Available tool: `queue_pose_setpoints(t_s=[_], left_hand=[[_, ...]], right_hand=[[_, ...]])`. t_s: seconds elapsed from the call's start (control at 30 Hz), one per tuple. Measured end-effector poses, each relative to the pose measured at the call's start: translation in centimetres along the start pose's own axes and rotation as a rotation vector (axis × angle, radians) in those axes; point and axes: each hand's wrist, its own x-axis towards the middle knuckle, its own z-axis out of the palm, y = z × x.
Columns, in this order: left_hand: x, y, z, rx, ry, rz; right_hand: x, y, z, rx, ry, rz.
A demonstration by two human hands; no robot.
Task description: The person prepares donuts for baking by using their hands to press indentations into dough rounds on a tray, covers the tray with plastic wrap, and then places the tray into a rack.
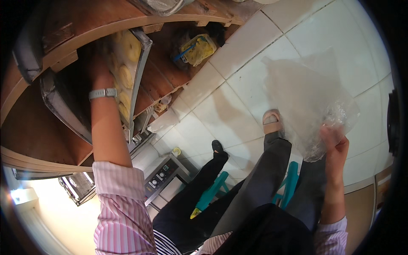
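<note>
My left hand (101, 70) reaches into the dark space of a wooden shelf, beside a metal tray (145, 44) that stands tilted there. Pale yellow rounds of dough (126, 76) lie along that tray. Shadow and blur hide the left fingers, so their grip does not show. Out to the right, my right hand (335, 142) is closed on the gathered end of a clear plastic bag (304, 89). The bag spreads loosely above the tiled floor.
Another dark tray (63, 104) leans left of my forearm. On the reddish shelf board sits a yellow tub (199, 50) with a blue-handled tool. A control panel (161, 175), teal stool (214, 187) and another person's dark-clad leg (199, 174) are near the bottom.
</note>
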Motion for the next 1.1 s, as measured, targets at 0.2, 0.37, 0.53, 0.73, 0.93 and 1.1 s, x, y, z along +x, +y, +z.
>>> queue_pose_setpoints(t_s=[0.2,0.37,0.53,0.73,0.93,1.1], left_hand=[[1.1,1.2,0.4,0.033,0.017,0.064],[1.3,1.9,1.5,0.059,0.045,0.083],[1.5,1.8,1.9,0.091,0.092,0.082],[1.6,1.8,2.0,0.141,0.141,0.091],[1.5,1.7,1.9,0.221,0.183,0.120],[0.6,0.5,2.6,0.359,0.189,0.175]], right_hand=[[0.2,-1.0,0.0,0.039,0.014,0.017],[0.1,-1.3,-1.1,-0.003,0.067,-0.017],[0.3,-2.2,-2.4,0.004,0.094,-0.016],[1.0,-4.0,-3.0,0.036,0.127,-0.003],[1.1,-4.4,-3.5,0.057,0.098,-0.056],[1.6,-2.8,-4.7,0.034,0.079,-0.156]])
